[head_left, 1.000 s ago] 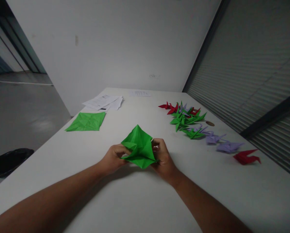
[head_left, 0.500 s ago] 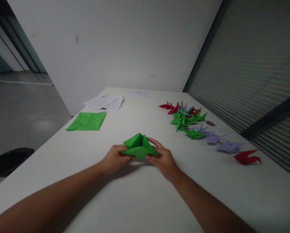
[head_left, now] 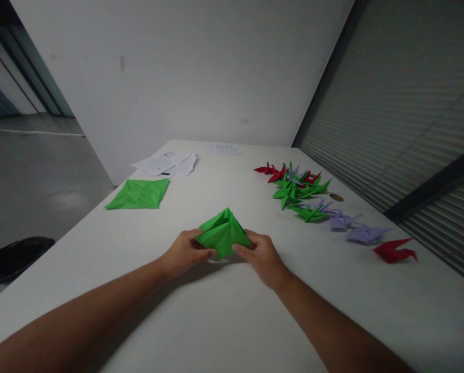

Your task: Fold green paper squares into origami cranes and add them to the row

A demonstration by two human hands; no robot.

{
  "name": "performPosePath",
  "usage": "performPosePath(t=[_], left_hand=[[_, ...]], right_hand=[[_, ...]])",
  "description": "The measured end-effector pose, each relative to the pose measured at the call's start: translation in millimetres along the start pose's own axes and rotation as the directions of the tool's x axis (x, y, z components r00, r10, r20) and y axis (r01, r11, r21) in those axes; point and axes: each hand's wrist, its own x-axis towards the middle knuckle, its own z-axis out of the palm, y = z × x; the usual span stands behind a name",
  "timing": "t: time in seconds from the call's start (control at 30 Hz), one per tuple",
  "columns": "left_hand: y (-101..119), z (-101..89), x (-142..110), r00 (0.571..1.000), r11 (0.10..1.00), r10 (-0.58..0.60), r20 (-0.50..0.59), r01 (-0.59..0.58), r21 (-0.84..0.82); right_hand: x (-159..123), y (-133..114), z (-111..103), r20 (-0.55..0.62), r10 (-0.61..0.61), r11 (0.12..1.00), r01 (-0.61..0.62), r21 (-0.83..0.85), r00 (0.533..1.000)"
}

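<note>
A folded sheet of green origami paper (head_left: 225, 234) is held just above the table in front of me, its layers gathered into a diamond shape with a narrow gap at the upper left. My left hand (head_left: 187, 252) is closed on its left corner, thumb on the near face. On the opposite corner my right hand (head_left: 261, 255) grips it the same way, the fingers partly hidden behind the paper. To the left lies a flat green sheet (head_left: 139, 195) with crease lines.
Several folded paper cranes in green, red and purple line the right side; a red crane (head_left: 395, 251) is nearest. Printed papers (head_left: 165, 162) lie at the back left of the white table (head_left: 216, 321). A black-lined bin (head_left: 14, 259) stands on the floor, left.
The green paper's wide open pocket has closed up, and its near flap now rises to a peak. My right fingers have come down behind the paper. Both hands stay in about the same place.
</note>
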Motion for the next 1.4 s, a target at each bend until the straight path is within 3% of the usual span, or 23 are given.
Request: performPosePath(t=[0.23,0.47,0.77,1.4], left_hand=[[5.3,2.4,1.8,0.995,0.995,0.003,-0.103,-0.014,-0.103],[6.7,0.8,6.5,0.966,0.993,0.035,-0.256,-0.062,-0.098],[-1.5,-5.5,8.9,0.967,1.000,-0.024,-0.253,0.019,-0.023],[4.5,-14.9,14.0,0.945,0.999,-0.026,-0.326,0.012,-0.045]], right_hand=[[2.1,2.3,0.2,-0.016,0.066,0.997,-0.066,-0.048,0.998],[3.4,6.4,0.1,0.006,0.118,0.985,-0.116,-0.124,0.993],[6.6,8.9,0.1,-0.070,0.126,0.991,-0.129,-0.033,0.990],[11.3,0.6,-6.2,-0.212,0.175,0.984,-0.167,0.054,0.962]])
